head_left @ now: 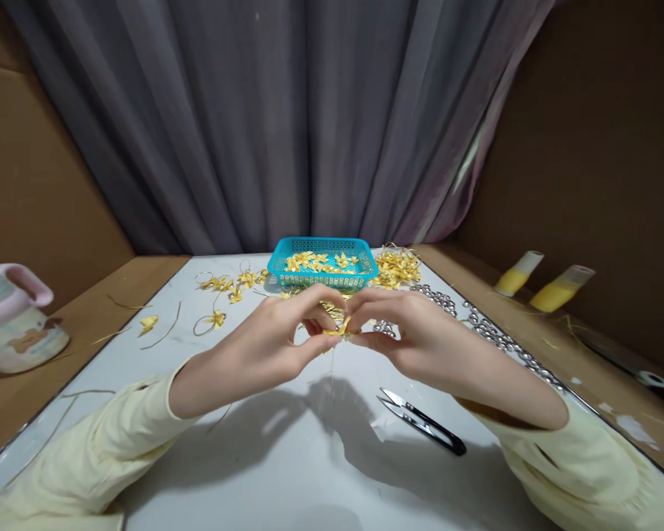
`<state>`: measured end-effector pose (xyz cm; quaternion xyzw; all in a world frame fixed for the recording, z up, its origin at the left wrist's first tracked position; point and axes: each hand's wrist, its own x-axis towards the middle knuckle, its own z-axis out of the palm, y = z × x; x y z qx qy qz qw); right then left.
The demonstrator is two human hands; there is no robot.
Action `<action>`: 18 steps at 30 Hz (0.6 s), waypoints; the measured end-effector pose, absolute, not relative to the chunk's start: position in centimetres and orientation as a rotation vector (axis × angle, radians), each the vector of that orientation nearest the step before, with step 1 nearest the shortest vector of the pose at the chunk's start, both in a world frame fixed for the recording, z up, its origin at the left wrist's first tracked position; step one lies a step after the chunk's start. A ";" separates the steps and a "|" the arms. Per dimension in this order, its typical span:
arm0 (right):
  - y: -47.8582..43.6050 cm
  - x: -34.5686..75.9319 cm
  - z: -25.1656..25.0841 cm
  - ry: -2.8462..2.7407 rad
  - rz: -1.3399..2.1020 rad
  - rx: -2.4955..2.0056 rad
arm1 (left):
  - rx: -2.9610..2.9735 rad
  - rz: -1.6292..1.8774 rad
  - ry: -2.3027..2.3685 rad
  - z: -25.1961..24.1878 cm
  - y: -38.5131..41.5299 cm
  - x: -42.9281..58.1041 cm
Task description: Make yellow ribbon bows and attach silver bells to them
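Note:
Between the fingertips of both hands, above the white table, is a small yellow ribbon flower (pixel 343 326). My left hand (pixel 279 328) pinches it from the left, my right hand (pixel 406 324) from the right. A thin strand hangs below the fingers. Much of the flower is hidden by the fingertips. Black-handled thread snips (pixel 423 422) lie on the table below my right hand. Behind the hands is a bundle of golden strands (pixel 332 295), partly covered, with a turquoise basket (pixel 324 280) holding more yellow flowers just beyond.
A pile of yellow flowers (pixel 397 267) sits right of the basket. Silver rings or beads (pixel 492 332) run along the right edge. Looped flowers (pixel 215 319) and loose strands lie on the left. A mug (pixel 16 324) stands far left, two yellow-filled tubes (pixel 561 289) far right.

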<state>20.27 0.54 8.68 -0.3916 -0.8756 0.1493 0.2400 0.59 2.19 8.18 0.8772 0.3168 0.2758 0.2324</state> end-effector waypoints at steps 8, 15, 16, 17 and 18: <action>0.6 20.5 9.1 -2.413 0.520 -1.052 | 2.344 0.706 0.830 8.4 2.2 0.3; 0.5 20.5 9.0 -2.419 0.512 -1.036 | 2.339 0.644 0.843 8.6 2.3 0.5; 0.5 20.6 9.0 -2.418 0.507 -1.034 | 2.342 0.641 0.845 8.6 2.3 0.6; 0.5 20.6 8.9 -2.418 0.503 -1.034 | 2.344 0.641 0.847 8.6 2.3 0.7; 0.6 20.6 8.9 -2.421 0.500 -1.035 | 2.344 0.642 0.849 8.7 2.3 0.8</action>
